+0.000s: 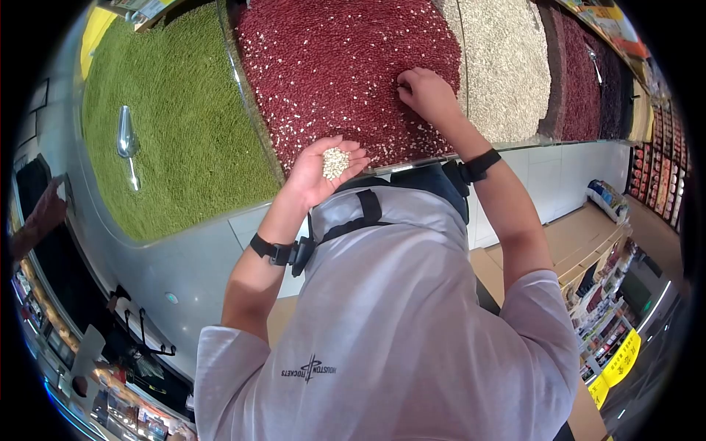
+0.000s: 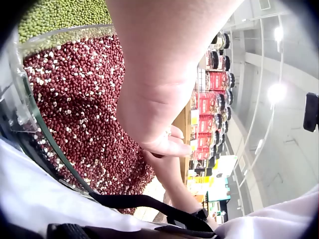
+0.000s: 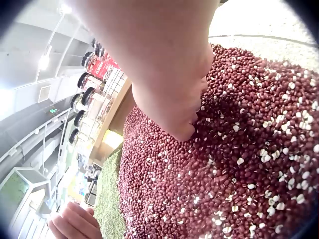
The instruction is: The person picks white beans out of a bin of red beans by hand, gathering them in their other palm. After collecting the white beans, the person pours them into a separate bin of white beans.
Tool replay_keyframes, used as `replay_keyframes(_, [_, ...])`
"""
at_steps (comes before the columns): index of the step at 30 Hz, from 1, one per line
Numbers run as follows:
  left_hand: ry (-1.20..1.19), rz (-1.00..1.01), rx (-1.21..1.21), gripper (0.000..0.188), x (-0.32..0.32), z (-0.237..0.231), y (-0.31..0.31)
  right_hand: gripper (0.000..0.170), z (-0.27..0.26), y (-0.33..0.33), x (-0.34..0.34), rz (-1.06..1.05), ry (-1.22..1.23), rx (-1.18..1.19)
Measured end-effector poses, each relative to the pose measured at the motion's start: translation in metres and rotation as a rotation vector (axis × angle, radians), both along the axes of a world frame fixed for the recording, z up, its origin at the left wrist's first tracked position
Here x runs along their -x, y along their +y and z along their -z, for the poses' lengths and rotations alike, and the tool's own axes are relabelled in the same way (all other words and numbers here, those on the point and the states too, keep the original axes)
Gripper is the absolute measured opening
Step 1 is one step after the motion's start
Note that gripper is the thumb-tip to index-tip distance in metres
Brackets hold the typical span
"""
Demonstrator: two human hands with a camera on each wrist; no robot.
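My left hand (image 1: 312, 175) is palm up over the front edge of the red bean bin, carrying a small heap of white grains (image 1: 336, 163) in its cupped palm. Its fingers are extended and slightly bent. Small dark red beans (image 1: 323, 66) fill the bin, with many white grains scattered among them. Toward the bin's right side, my right hand (image 1: 429, 94) reaches down with bent fingers. In the right wrist view, its fingertips (image 3: 185, 132) are right at the bean surface. I cannot tell whether they pinch anything.
Green beans (image 1: 184, 110) fill the bin on the left, where a metal scoop (image 1: 126, 136) lies. A clear divider (image 1: 243, 81) separates them from the red beans. White grains or beans (image 1: 504, 73) fill the right-hand bin. Shelved jars (image 2: 207, 103) stand beyond.
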State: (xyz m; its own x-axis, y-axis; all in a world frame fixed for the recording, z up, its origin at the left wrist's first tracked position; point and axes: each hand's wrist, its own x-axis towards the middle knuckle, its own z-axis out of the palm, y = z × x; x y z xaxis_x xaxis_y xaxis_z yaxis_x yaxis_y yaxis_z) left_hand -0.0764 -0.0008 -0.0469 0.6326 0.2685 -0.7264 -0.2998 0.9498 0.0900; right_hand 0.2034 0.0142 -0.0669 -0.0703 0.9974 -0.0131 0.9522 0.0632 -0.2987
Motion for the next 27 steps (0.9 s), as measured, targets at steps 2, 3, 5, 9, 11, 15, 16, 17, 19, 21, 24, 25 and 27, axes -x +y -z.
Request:
replay_keyframes(2, [-0.001, -0.003, 0.001, 0.025, 0.0, 0.0, 0.0, 0.018, -0.003, 0.002, 0.003, 0.032, -0.031, 0.069])
replay_keyframes(3, [-0.001, -0.005, 0.002, 0.025, 0.001, 0.0, 0.0, 0.018, -0.003, 0.002, 0.003, 0.031, -0.032, 0.069])
replay_keyframes(5, [-0.007, -0.01, 0.002, 0.025, 0.0, -0.001, -0.001, 0.018, -0.002, 0.003, 0.002, 0.021, -0.024, 0.082])
replay_keyframes(9, [-0.017, -0.009, -0.006, 0.025, 0.001, 0.001, 0.001, 0.019, 0.004, 0.001, -0.007, 0.057, 0.12, 0.072])
replay_keyframes(11, [-0.011, -0.007, -0.008, 0.025, 0.001, 0.002, 0.002, 0.021, -0.007, -0.002, -0.008, 0.241, 0.311, 0.246])
replay_keyframes(15, [0.006, 0.008, -0.009, 0.026, -0.003, 0.0, 0.001, 0.02, -0.009, -0.011, -0.023, 0.411, 0.705, 0.335])
replay_keyframes(16, [0.005, 0.012, -0.008, 0.026, -0.005, 0.0, 0.001, 0.02, -0.009, -0.013, -0.026, 0.416, 0.704, 0.335])
replay_keyframes(17, [0.004, 0.015, 0.001, 0.025, -0.006, 0.0, 0.001, 0.021, -0.009, -0.014, -0.029, 0.494, 0.913, 0.411])
replay_keyframes(19, [0.002, 0.024, 0.01, 0.025, -0.009, 0.0, 0.0, 0.023, -0.015, -0.018, -0.031, 0.647, 1.226, 0.534])
replay_keyframes(21, [-0.009, 0.03, 0.002, 0.025, -0.012, 0.0, 0.0, 0.022, -0.015, -0.023, -0.035, 0.655, 1.368, 0.536])
replay_keyframes(24, [-0.035, 0.051, -0.019, 0.035, -0.013, 0.009, 0.0, 0.021, -0.016, -0.028, -0.042, 0.642, 1.605, 0.556])
replay_keyframes(25, [-0.036, 0.053, -0.017, 0.035, -0.014, 0.01, 0.0, 0.021, -0.017, -0.03, -0.044, 0.622, 1.699, 0.574])
replay_keyframes(27, [-0.038, 0.057, -0.018, 0.035, -0.015, 0.011, 0.0, 0.022, -0.019, -0.032, -0.046, 0.615, 1.709, 0.582])
